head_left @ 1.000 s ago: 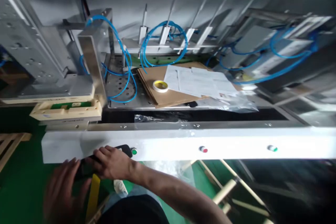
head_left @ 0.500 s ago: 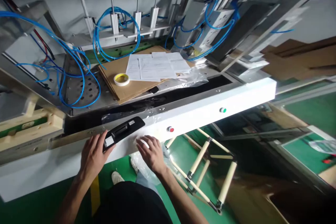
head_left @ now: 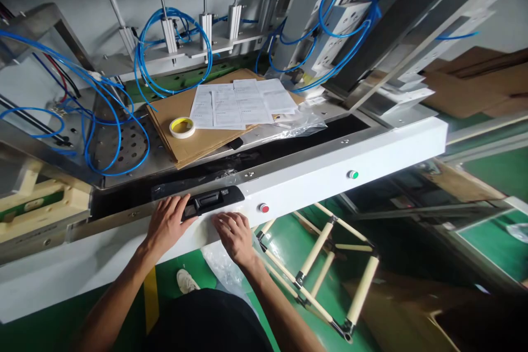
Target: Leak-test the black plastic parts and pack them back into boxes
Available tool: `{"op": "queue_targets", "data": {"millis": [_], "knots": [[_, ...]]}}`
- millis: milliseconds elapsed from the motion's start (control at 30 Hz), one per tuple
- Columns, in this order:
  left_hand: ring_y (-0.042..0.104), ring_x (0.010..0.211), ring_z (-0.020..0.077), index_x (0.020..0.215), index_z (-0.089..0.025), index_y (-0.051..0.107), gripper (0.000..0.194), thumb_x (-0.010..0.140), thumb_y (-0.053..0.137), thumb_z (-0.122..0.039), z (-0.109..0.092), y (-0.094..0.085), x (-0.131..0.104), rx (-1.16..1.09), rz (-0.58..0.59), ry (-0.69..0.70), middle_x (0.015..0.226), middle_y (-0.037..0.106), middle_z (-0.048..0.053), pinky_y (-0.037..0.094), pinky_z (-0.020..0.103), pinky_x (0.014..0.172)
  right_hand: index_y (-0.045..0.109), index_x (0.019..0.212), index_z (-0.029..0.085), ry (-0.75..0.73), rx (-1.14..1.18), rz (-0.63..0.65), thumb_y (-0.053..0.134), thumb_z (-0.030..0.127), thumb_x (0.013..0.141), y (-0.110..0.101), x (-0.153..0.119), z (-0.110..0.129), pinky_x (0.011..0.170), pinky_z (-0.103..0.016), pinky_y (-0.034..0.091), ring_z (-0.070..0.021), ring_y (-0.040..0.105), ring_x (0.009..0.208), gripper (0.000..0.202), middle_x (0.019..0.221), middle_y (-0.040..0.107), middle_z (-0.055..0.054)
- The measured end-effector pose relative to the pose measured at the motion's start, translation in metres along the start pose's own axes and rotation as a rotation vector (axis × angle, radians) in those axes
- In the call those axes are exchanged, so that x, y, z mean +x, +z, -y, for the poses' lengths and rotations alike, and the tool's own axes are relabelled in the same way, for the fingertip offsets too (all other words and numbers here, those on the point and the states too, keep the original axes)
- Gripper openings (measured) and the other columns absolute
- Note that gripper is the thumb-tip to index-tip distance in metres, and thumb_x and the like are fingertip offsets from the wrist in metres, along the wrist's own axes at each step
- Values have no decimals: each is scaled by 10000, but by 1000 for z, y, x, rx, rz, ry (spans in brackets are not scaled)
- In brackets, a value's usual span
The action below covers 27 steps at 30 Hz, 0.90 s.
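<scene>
Black handle part (head_left: 214, 199) lies flat — long axis left-right.

I am counting two hands of mine, left (head_left: 167, 224) and right (head_left: 235, 235), one black handle part (head_left: 214, 199), one tape roll (head_left: 182, 127), one red button (head_left: 264, 208), one green button (head_left: 352, 174), and one cardboard stack (head_left: 193, 129).
</scene>
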<state>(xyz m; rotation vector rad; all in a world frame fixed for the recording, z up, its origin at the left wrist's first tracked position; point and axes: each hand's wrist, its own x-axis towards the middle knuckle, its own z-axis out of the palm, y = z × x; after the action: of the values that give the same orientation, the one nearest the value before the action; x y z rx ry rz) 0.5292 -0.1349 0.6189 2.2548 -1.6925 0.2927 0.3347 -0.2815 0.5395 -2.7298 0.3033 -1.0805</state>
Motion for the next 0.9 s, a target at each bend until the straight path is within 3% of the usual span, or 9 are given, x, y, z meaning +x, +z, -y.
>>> {"op": "queue_targets", "data": {"millis": [100,200,267,367,433,533,600,733,900], "knots": [[694,1042,317,1400,-160,560,530,971,719,-430,-1,1,2,-10,-13,-9,1135,750,125,538,452,874,703,1176,190,-14,9,-2,551,151,1053,-6,6,1,1020,-398,441,-213,633,1079,200,1083,775,-57],[686,1130,326,1469,-167,517,599,987,678,-484,2,-4,-3,-44,-69,-5,1278,717,157,548,464,933,688,1164,190,-13,13,6,562,122,1041,-16,16,4,1009,-390,432,-214,627,1059,189,1061,765,-59],[657,1229,326,1516,-170,471,651,997,641,-525,7,-11,-16,-107,-168,-12,1387,665,176,544,462,1003,681,1162,195,-11,12,25,553,106,1039,-25,25,7,987,-382,434,-209,623,1033,199,1047,755,-60],[648,1249,341,1451,-170,520,672,950,684,-586,12,-17,-47,-137,-318,-30,1333,671,184,551,485,1029,672,1152,204,-22,19,53,545,108,1045,-34,39,8,950,-371,442,-203,617,987,192,1016,740,-56],[669,1209,334,1324,-191,604,547,913,767,-513,12,-16,-67,-84,-342,-5,1246,700,163,559,490,1027,666,1157,208,-37,28,62,557,118,1044,-36,45,6,927,-367,447,-201,617,962,181,1005,732,-54],[705,1108,276,1118,-219,675,212,928,769,-235,10,-11,-83,-4,-377,22,1127,738,109,568,446,995,655,1191,211,-74,32,70,572,123,1039,-35,52,0,906,-367,453,-204,630,963,194,1002,730,-54],[714,1026,241,1045,-220,683,134,947,715,-135,9,-7,-83,1,-422,-4,1060,750,82,567,414,940,649,1207,219,-91,33,76,583,133,1039,-35,54,-3,903,-367,453,-205,640,975,200,1000,733,-49],[703,908,197,1013,-217,677,93,989,648,-132,8,-6,-77,-69,-434,-84,956,742,49,547,388,893,649,1263,227,-102,43,100,656,229,1028,-37,55,-7,905,-376,448,-212,648,985,236,1015,747,-48],[689,1047,240,971,-223,660,89,1005,580,-207,5,-10,-73,-156,-389,-224,1095,720,93,552,412,924,672,1270,247,-105,0,87,628,123,1009,-46,55,-19,906,-387,442,-218,636,1018,292,1060,752,-48]]}}
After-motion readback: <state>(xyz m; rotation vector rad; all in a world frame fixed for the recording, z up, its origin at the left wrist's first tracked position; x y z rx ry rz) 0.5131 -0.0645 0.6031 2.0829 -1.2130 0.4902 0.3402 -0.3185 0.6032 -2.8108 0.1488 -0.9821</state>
